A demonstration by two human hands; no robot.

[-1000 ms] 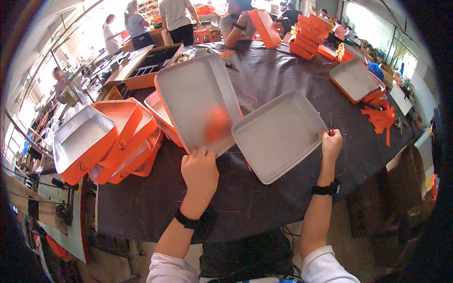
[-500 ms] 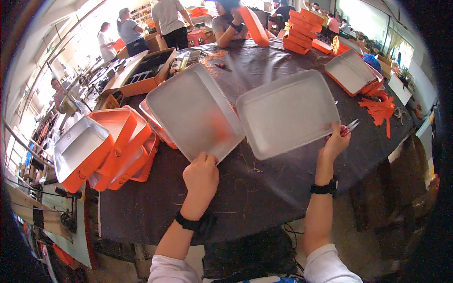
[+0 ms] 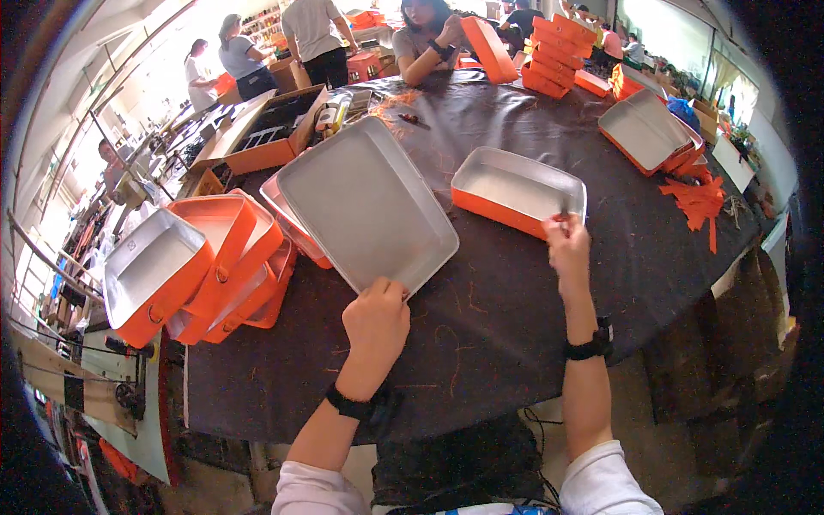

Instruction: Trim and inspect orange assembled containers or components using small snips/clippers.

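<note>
My left hand is closed on the lower corner of a shallow grey-lined orange case half, its inner side tilted toward me. To the right, another orange case half is tilted so that its orange side wall faces me. My right hand, slightly blurred, is closed at the right end of that wall. A small dark and red piece shows at its fingers, matching the red-handled scissors seen there a moment earlier; their blades are not clear now.
Several orange cases are piled at the left, with a cardboard box behind. More cases and orange scraps lie at the right. A tall orange stack stands at the back, near a person holding a case.
The right-hand case half has swung from facing me to a lower tilt, showing its orange side. My right hand has moved left and slightly up. The left-hand case half has shifted slightly right.
</note>
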